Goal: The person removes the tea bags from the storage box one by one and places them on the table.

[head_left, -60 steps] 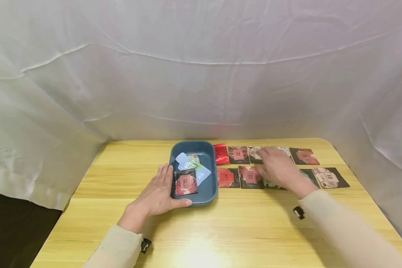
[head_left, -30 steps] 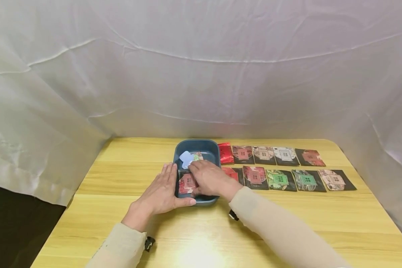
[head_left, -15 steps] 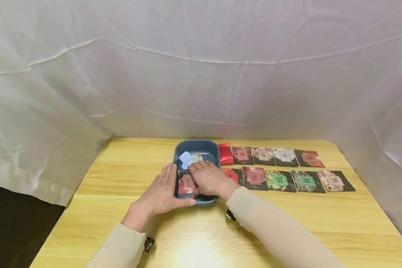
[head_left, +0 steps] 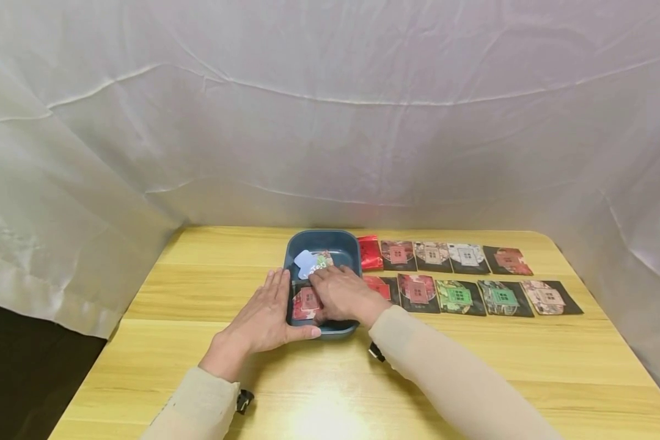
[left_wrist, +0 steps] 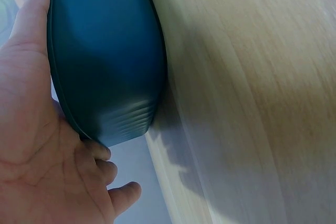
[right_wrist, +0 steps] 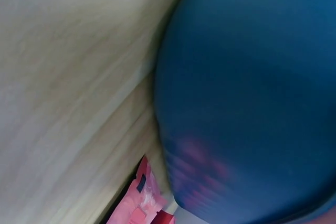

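A dark blue plastic box (head_left: 293, 244) stands at the back of the table. My left hand (head_left: 261, 318) rests against its left side, fingers straight along the wall and thumb at the front rim. In the left wrist view, the palm (left_wrist: 47, 145) lies beside the box wall. My right hand (head_left: 343, 293) reaches down into the box, fingertips on a light-blue tea packet (head_left: 305, 263). I cannot tell whether those fingers pinch it. A dark red tea sachet (head_left: 304, 300) lies between the hands at the front. The right wrist view shows only the box's outer wall (right_wrist: 241, 77).
Two rows of tea sachets lie flat right of the box, including a dark red one (head_left: 418, 293), a green one (head_left: 456, 296) and a white one (head_left: 466, 256). A shiny red foil packet (head_left: 370, 252) touches the box's side. A pale cloth (head_left: 363, 146) hangs behind the table (head_left: 198, 287).
My right hand has come left from over the sachet rows into the box. The light-blue packet has turned slightly under its fingertips. My left hand stays at the box.
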Available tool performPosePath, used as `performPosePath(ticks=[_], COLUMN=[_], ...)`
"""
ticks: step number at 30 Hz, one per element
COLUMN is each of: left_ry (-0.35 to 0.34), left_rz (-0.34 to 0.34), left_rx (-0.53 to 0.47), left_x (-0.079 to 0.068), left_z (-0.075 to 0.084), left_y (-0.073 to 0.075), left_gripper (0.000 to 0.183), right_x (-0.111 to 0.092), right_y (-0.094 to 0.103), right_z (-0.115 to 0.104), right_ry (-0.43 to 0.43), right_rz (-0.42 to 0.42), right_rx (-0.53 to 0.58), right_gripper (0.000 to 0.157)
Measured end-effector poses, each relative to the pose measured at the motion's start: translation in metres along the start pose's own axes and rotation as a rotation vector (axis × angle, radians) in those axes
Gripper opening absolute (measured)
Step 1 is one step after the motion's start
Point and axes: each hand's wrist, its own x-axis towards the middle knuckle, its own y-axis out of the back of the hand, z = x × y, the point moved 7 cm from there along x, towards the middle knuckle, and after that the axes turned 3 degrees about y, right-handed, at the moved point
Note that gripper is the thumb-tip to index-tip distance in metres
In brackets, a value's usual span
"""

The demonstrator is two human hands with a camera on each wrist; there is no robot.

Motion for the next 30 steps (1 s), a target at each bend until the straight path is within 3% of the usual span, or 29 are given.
performPosePath(ticks=[15, 23, 30], left_ry=[0.001, -0.008, -0.009], left_rz=[-0.002, 0.006, 0.004], left_rx=[0.001, 0.008, 0.012], left_x=[-0.0009, 0.0001, -0.0001], left_z=[0.0004, 0.0005, 0.0002], left_y=[-0.0003, -0.0002, -0.0001], left_gripper=[0.140, 0.139, 0.140], right_x=[0.0014, 0.0071, 0.0047], right_y=[0.0026, 0.0079, 0.0065], right_z=[-0.0031, -0.0064, -0.0099], right_ry=[0.008, 0.041, 0.063], right_rz=[-0.025, 0.003, 0.030], right_rx=[-0.031, -0.076, -0.103], right_gripper=[0.092, 0.087, 0.092])
